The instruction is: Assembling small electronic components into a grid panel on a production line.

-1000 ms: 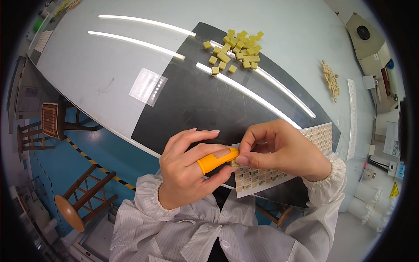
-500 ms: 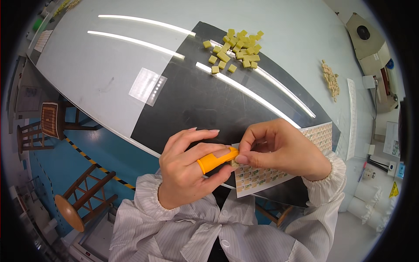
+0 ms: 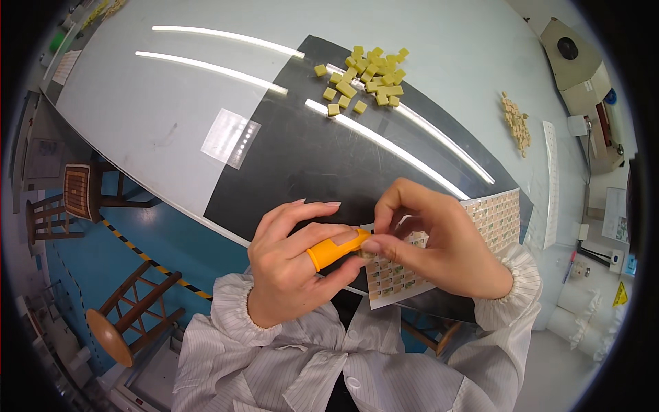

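Note:
My left hand (image 3: 285, 266) is closed in a pinch, with an orange finger sleeve (image 3: 328, 254) on its index finger. Between its index finger and thumb sits a small pale block (image 3: 366, 255), mostly covered by my fingertips. The thumb and index finger of my right hand (image 3: 446, 244) meet at that same block, beside the sleeve's tip; whether they hold a sticker there is hidden. Under my right hand lies a sheet of small printed stickers (image 3: 498, 218), with rows of tan and green pictures.
A loose pile of yellow-green blocks (image 3: 371, 79) lies at the far side of the black mat (image 3: 295, 158). Small tan pieces (image 3: 515, 125) are heaped at the far right. A clear plastic bag (image 3: 230, 137) rests left. Wooden stools (image 3: 130, 316) stand beyond the table's left edge.
My right hand has shifted slightly left and up, and its fingers are more arched. My left hand stays nearly in place, still pinching the block.

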`<state>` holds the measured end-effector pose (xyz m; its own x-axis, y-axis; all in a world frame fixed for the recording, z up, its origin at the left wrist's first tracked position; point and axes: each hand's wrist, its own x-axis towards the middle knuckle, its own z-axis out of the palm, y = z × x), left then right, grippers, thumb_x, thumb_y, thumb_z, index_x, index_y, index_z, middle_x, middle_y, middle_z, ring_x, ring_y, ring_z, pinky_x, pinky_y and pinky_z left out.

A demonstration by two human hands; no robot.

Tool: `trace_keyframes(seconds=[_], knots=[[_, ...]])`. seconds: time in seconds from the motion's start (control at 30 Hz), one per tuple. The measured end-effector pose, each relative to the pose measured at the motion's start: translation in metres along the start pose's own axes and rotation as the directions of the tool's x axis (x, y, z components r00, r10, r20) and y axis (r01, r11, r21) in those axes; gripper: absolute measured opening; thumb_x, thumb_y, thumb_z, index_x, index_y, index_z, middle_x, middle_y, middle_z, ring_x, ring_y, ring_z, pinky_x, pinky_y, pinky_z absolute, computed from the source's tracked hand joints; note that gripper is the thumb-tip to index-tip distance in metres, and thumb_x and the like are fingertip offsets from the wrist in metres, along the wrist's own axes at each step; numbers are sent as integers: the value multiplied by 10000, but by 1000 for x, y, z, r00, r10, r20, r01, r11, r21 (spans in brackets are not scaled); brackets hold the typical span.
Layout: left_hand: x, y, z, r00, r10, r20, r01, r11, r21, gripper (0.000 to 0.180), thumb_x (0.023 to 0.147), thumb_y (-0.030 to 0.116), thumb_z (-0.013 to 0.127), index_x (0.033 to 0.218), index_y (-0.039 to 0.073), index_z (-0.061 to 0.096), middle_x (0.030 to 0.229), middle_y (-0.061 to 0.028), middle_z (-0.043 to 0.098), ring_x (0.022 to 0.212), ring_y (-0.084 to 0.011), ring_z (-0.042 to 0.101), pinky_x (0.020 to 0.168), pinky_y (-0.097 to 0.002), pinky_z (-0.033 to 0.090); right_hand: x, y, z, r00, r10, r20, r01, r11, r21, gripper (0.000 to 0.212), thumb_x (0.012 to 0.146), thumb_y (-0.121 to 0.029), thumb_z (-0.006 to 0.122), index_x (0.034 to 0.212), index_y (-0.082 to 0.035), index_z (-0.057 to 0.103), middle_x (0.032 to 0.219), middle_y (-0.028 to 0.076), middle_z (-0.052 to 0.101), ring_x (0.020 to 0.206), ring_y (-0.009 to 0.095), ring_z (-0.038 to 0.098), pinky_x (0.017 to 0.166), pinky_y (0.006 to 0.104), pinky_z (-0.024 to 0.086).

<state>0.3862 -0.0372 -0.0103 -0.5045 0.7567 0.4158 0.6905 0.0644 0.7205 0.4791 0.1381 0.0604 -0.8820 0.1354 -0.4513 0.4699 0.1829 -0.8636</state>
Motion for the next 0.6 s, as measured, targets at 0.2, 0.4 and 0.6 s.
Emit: trace_keyframes(seconds=[0.2,0.4,0.6], knots=[[2,0,0,1000,20,2,-20,1000,3,187,666,170,812,821,102,734,884,14,705,981,-220,655,870,-451,488,-2,5,-6,982,-188,6,188,982,-27,191,770,-54,779,870,-22,620,862,33,604,808,120,601,703,256,509],[-2,-2,3,1000,23,-22,-23,1000,-3,196,627,122,790,799,79,706,860,-14,701,997,-248,649,887,-452,463,1,9,-5,930,-364,51,366,907,-209,186,714,-37,797,842,-29,662,864,53,648,813,197,630,685,298,512],[0,-1,2,999,26,-25,-26,1000,16,199,639,137,803,813,88,720,874,-5,701,987,-229,651,884,-447,475,-1,10,-9,878,-470,89,473,829,-298,146,753,-63,777,846,-18,674,844,63,677,761,203,645,657,299,513]])
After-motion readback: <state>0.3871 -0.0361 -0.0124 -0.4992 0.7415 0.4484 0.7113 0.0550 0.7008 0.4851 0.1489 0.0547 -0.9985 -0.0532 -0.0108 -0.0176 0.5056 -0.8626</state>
